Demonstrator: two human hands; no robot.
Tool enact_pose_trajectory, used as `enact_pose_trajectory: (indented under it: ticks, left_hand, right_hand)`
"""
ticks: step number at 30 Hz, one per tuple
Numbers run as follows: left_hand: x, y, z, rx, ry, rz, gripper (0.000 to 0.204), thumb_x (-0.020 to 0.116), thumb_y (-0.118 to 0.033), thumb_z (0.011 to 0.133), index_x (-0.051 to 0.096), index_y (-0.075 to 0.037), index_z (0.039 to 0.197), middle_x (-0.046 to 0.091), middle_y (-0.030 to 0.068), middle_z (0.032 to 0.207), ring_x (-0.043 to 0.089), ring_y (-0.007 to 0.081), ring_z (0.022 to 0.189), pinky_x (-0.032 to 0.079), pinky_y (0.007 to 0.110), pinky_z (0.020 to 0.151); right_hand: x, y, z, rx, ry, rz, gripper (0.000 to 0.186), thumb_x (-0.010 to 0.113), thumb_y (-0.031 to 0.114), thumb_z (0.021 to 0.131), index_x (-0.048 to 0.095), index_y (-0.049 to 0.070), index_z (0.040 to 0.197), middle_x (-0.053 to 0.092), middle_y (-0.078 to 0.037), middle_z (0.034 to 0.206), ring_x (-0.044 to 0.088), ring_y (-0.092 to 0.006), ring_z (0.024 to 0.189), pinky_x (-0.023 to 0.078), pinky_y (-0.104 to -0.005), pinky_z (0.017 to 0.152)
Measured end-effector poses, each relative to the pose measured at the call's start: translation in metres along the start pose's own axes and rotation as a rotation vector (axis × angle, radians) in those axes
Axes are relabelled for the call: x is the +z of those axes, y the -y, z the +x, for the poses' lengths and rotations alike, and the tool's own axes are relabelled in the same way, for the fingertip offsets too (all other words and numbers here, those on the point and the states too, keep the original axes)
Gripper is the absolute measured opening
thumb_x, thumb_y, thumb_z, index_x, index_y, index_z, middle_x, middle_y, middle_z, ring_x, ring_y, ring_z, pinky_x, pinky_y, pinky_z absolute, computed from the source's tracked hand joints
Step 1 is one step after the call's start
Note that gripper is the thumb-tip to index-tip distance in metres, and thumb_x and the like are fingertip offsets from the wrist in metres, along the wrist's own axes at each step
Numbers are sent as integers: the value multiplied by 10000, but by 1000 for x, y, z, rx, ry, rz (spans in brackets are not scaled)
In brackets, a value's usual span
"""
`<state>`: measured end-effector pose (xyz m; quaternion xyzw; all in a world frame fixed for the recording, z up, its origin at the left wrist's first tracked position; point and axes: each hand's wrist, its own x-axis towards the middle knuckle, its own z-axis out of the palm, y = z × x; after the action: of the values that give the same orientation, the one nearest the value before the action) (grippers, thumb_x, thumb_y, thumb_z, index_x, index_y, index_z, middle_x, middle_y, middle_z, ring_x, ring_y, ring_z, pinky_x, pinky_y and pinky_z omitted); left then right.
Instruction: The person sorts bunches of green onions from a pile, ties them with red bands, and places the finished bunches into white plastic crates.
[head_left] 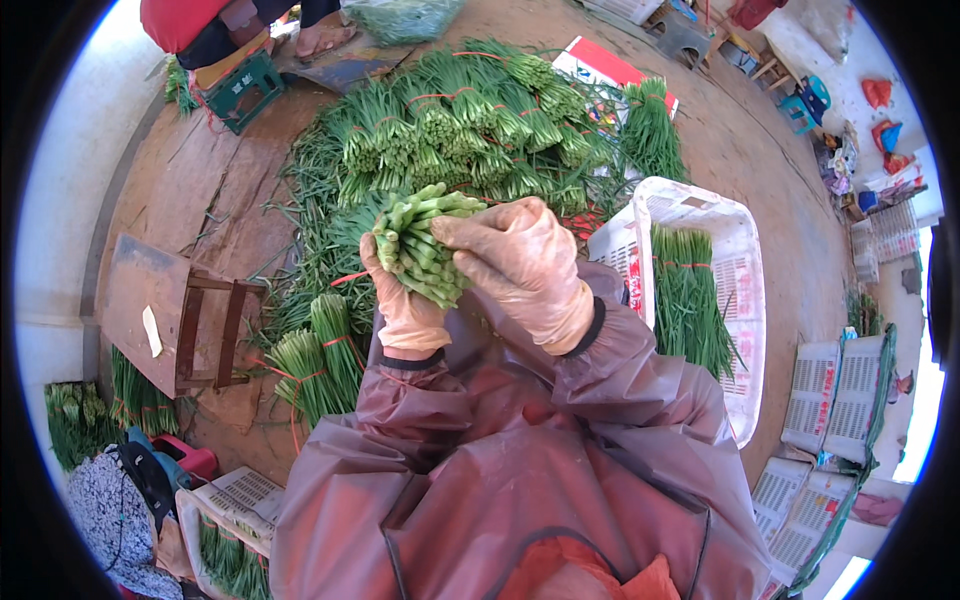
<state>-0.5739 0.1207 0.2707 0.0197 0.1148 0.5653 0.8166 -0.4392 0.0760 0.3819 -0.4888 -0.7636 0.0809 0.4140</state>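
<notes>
In front of my chest I hold a bundle of green chives (pixel 425 240), its pale cut ends turned up toward me. My left hand (pixel 405 305), in a soiled light glove, is closed round the bundle from the left and below. My right hand (pixel 525 265), gloved likewise, is closed with thumb and fingertips pressed against the stalk ends on the right side. The leafy part of the bundle points away and is partly hidden behind the stalk ends. A red tie (pixel 350 278) shows just left of my left hand.
Ahead lies a large heap of tied chive bundles (pixel 440 130) on loose leaves. A white plastic crate (pixel 752 300) with a chive bunch stands right. Two tied bunches (pixel 300 360) stand at my left, near a wooden stool (pixel 150 300). Someone sits by a green crate (pixel 245 95), far left.
</notes>
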Motion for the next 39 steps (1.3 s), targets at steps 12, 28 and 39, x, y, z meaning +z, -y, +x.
enact_pose_trajectory:
  ticks: [12,28,39]
  left_hand:
    - [2,-1,-16,-13,-23,523,677,680,-394,831,406,-46,1343,537,125,1254,555,244,1102,450,383,970]
    - [-22,30,-35,-391,94,778,514,578,-339,914,461,-5,1287,564,129,1201,588,206,1025,487,314,853]
    - [8,54,-1,-453,87,301,419,604,-292,894,541,-6,1194,635,71,1074,621,186,949,524,345,813]
  right_hand:
    - [-43,-39,-24,355,-100,248,482,760,146,690,515,38,1090,589,-115,996,580,-270,918,468,-359,791]
    - [-23,-68,-107,989,112,1504,619,728,272,784,473,-37,1256,620,-120,1096,640,-199,946,548,-332,804]
    - [-27,-60,-128,901,327,1056,930,804,252,712,270,-12,1427,458,-129,1344,434,-207,1239,350,-328,1036]
